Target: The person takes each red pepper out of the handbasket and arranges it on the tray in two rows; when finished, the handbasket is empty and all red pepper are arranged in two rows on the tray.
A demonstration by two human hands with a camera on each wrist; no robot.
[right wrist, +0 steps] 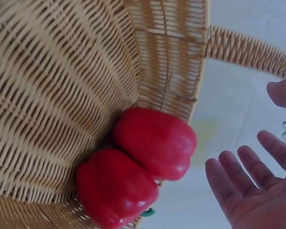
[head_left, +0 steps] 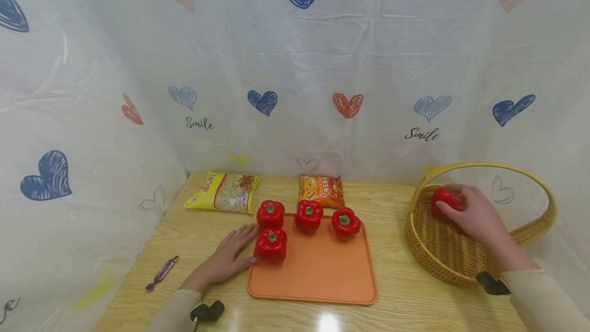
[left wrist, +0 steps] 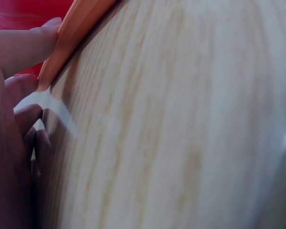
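Observation:
My left hand (head_left: pixel 230 255) lies flat with its fingers spread, beside the left edge of an orange tray (head_left: pixel 322 275). In the left wrist view its thumb (left wrist: pixel 26 47) touches the tray's rim. Close to that thumb sits a red bell pepper (head_left: pixel 271 245), with another pepper (head_left: pixel 270 214) right behind it. Two more peppers (head_left: pixel 309 216) (head_left: pixel 345 223) stand along the tray's back edge. Over the wicker basket (head_left: pixel 421 240), my right hand (head_left: pixel 475 214) has its fingers extended. The right wrist view shows two bell peppers (right wrist: pixel 155 143) (right wrist: pixel 117 188) side by side inside, apart from the fingers.
Behind the tray lie a yellow snack bag (head_left: pixel 226 192) and an orange snack packet (head_left: pixel 321 191). A purple wrapped candy (head_left: pixel 162 273) is on the wooden table at the left. The basket's tall handle (head_left: pixel 548 209) arches over the right forearm. A heart-printed curtain (head_left: pixel 295 65) hangs behind.

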